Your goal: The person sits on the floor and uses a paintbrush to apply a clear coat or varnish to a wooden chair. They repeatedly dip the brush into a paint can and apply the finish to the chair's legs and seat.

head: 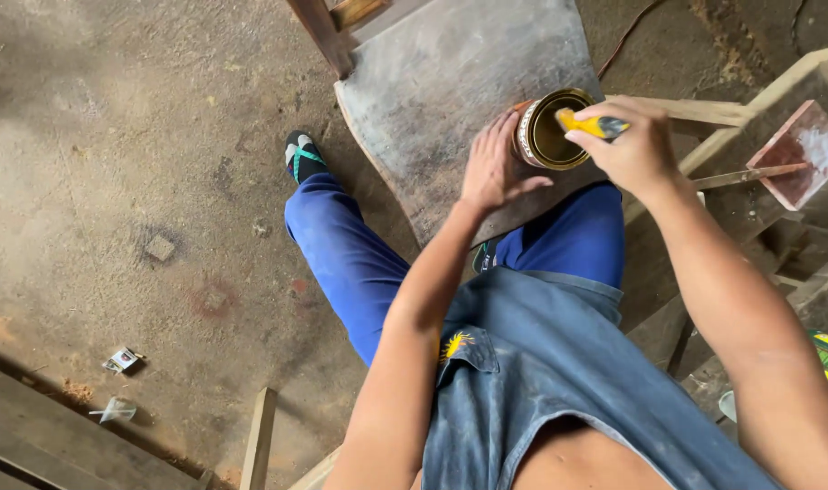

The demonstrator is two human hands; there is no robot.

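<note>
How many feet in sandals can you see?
1. A sandalled foot stands on the concrete floor left of the wooden seat. The other foot may be hidden behind the left hand, right hand and can.

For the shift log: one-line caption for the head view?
Left hand steadies an open tin on a wooden seat; right hand holds a yellow-handled tool over it.

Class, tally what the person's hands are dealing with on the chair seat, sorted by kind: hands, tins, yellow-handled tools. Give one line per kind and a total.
Hands: 2, the left hand steadying, the right hand gripping
Open tins: 1, the round tin on the wooden seat
Yellow-handled tools: 1, the tool over the tin
Total: 4
</note>
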